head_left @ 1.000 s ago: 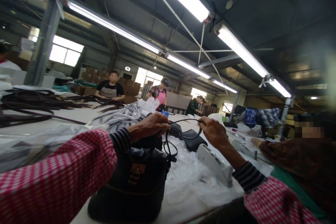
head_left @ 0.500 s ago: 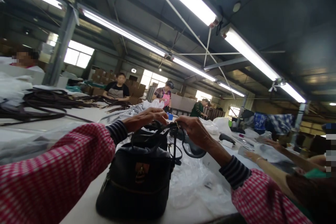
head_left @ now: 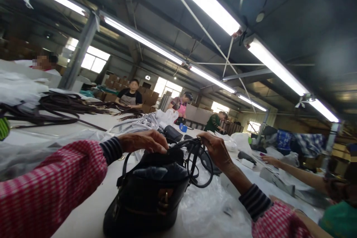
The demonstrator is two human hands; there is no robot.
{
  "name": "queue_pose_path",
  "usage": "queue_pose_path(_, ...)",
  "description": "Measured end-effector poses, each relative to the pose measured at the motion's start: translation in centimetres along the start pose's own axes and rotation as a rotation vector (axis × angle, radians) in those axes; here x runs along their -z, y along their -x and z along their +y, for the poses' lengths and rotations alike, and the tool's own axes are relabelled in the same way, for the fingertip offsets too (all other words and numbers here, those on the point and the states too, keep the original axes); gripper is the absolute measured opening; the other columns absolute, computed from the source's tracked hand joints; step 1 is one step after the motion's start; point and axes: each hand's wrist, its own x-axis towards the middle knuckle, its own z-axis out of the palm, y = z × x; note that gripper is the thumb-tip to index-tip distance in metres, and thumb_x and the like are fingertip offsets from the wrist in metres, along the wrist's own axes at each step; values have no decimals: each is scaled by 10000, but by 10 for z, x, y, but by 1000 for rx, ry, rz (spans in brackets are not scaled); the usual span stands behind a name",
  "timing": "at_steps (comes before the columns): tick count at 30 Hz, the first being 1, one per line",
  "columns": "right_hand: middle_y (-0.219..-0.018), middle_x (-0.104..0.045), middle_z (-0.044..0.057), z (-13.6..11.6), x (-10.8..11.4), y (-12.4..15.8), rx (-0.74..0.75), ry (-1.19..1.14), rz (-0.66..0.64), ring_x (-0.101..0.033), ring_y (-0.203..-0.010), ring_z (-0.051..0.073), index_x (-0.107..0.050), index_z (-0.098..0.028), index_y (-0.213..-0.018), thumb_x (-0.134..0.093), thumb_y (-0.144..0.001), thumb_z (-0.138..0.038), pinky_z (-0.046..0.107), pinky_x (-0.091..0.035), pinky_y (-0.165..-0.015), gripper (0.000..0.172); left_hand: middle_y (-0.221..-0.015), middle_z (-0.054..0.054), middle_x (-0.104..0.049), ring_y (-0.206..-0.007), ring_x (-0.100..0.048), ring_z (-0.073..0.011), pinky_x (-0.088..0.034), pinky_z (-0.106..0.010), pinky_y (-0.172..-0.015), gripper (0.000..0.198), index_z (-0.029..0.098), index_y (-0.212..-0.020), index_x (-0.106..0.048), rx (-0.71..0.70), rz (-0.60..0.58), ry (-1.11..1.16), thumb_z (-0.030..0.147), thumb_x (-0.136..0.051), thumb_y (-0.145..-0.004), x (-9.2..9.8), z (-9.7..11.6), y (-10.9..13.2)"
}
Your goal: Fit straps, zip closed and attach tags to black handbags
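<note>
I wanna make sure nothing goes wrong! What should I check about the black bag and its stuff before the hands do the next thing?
1. Black handbag resting on the white table: ok.
2. Black strap held: ok, the right hand has it.
3. Strap free of dangling loops: not ok, loops hang below that hand.
4. Left hand gripping the bag: cannot tell; its fingers are at the top, but the grip is unclear.
5. Gold-coloured clasp fastened: cannot tell, too dark and blurry.
6. Table just right of the bag free of wrapping: not ok, crumpled clear plastic lies there.
</note>
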Motion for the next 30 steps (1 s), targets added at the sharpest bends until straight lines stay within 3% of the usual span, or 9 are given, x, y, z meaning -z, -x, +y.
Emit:
queue_pose_path(4, -930, -718, 52, -2, -2, -1, 7, 14, 17, -666, -861, 197, -717, -199, -1004, -526, -982, -213, 284, -448, -775, 193, -818, -24, -659, -734, -552, -164, -351, -249, -622, 333, 163, -920, -744, -15, -77, -162, 436, -790, -734, -4, 11, 8)
queue_pose_path(7, -942, -715, 62, -5, -4, -1, 12, 26, 11, -661, -867, 199, -715, -194, -999, -508, -991, -226, 290, -446, -783, 209, -683, 4, -546, -647, -473, -150, -287, -275, -595, 255, 161, -756, -635, -100, 221, -545, 408, -687, -792, -10, 10, 13)
queue_pose_path(10, -943, -711, 58, -10, -7, 4, 9, 28, -94, -647, -851, 192, -708, -191, -989, -496, -987, -233, 295, -435, -780, 216, -778, -21, -558, -736, -492, -185, -290, -300, -650, 77, 182, -775, -541, -178, 594, -980, 239, -568, -820, -16, 4, 20)
queue_pose_path(12, -878, -701, 37, -13, -8, 7, -44, -23, -188, -628, -817, 183, -713, -187, -937, -521, -944, -209, 289, -426, -760, 193, -869, -43, -572, -824, -506, -211, -309, -311, -690, 60, 192, -802, -501, -231, 736, -1100, 144, -528, -778, -19, -1, 25)
queue_pose_path(15, -789, -676, 12, -17, -8, 8, -194, -230, -293, -598, -779, 172, -724, -177, -846, -561, -843, -179, 270, -424, -719, 163, -781, -8, -540, -741, -494, -191, -317, -295, -655, 138, 211, -786, -432, -180, 747, -870, 192, -568, -772, -18, -5, 28)
queue_pose_path(19, -801, -690, 15, -16, -6, 1, -301, -483, -353, -595, -776, 166, -739, -166, -819, -555, -756, -162, 257, -437, -706, 194, -714, 41, -507, -662, -468, -143, -327, -251, -616, 319, 200, -810, -475, -134, 524, -423, 418, -704, -769, -7, 3, 28)
queue_pose_path(24, -808, -701, 21, -12, -12, -3, -296, -454, -224, -611, -794, 178, -760, -169, -860, -544, -761, -174, 274, -443, -722, 238, -686, 28, -506, -614, -414, -113, -284, -240, -557, 430, 153, -853, -658, -91, 318, -288, 580, -686, -814, 6, 15, 40)
queue_pose_path(27, -830, -711, 25, -16, -16, 0, -260, -379, -141, -623, -838, 189, -759, -175, -859, -544, -767, -183, 295, -445, -778, 234, -705, 11, -568, -643, -487, -129, -348, -237, -576, 391, 158, -879, -695, -106, 415, -269, 542, -706, -812, 5, 13, 49)
queue_pose_path(30, -754, -673, 15, -24, -15, 3, -263, -399, -146, -591, -762, 167, -732, -169, -779, -533, -737, -184, 279, -428, -724, 204, -762, -11, -649, -724, -579, -164, -447, -258, -669, 366, 163, -855, -691, -140, 560, -189, 519, -736, -782, 0, 6, 54)
